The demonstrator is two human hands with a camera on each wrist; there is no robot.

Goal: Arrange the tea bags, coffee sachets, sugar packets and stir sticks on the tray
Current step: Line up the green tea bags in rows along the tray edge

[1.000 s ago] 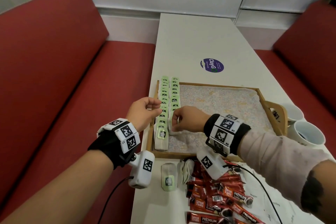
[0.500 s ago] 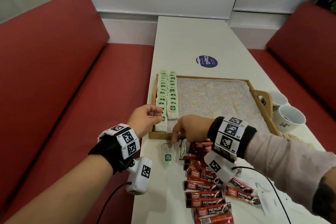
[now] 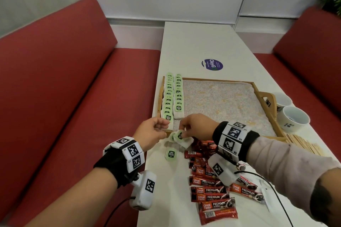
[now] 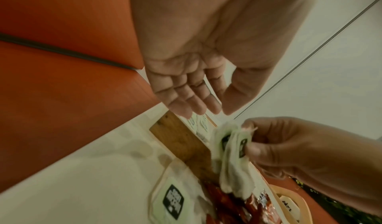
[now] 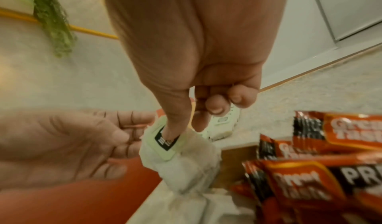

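Note:
My right hand (image 3: pixel 186 127) pinches a small bunch of green-tagged tea bags (image 3: pixel 180 137) just above the tray's near left corner; the thumb presses on the top tag (image 5: pixel 165 140). My left hand (image 3: pixel 156 131) is beside them, palm up with relaxed fingers (image 4: pixel 186 103), holding nothing. The wooden tray (image 3: pixel 265 97) has two rows of tea bags (image 3: pixel 173 96) along its left side. One tea bag (image 3: pixel 171 155) lies on the table. Red coffee sachets (image 3: pixel 212 190) lie in a loose pile near me. Stir sticks (image 3: pixel 302 143) lie right of the tray.
Two white cups (image 3: pixel 293 118) stand beside the tray's right handle. A purple sticker (image 3: pixel 212 64) is on the white table beyond the tray. Red benches flank the table. Cables from the wrist cameras trail over the near table edge.
My right hand left the tray's tea bag rows, dropped to the table in front of the tray and lifted a bunch of tea bags. My left hand opened beside it.

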